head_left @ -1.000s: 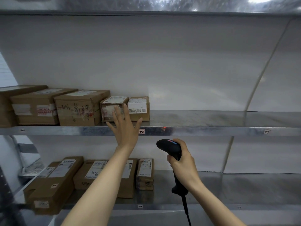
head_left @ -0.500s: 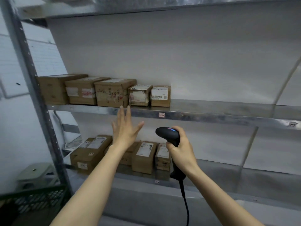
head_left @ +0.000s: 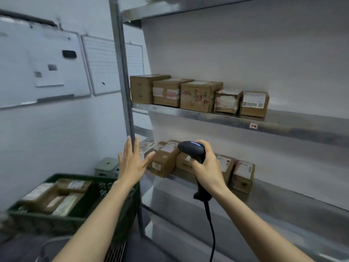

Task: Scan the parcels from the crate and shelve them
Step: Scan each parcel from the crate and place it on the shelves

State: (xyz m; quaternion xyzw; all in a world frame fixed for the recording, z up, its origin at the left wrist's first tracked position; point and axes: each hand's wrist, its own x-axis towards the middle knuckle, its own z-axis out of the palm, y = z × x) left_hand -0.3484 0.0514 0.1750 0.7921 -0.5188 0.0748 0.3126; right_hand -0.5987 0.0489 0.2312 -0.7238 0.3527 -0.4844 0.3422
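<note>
Dark green crate [head_left: 79,177], low and left of the shelf post [head_left: 120,72]: holds several brown parcels [head_left: 56,195] lying flat, labels up; exact count cannot be told through blur. Upper shelf [head_left: 283,127], right of the post: five boxes [head_left: 200,96] in one row, touching or nearly so, the smallest two farthest from the post. Lower shelf [head_left: 283,203], right of the post: further labelled boxes [head_left: 242,174], partly hidden behind the hands. Left hand [head_left: 132,163]: flat, fingers straight and spread, holding nothing, fingertips overlapping the post. Right hand [head_left: 205,169]: curled round the handle of the black corded scanner [head_left: 192,150], right of the post, head pointing toward it. Against half a second ago: the view has swung left, bringing the crate's contents into sight; the left hand sits closer to the post and lower against the upper shelf; grip on the scanner unchanged.
</note>
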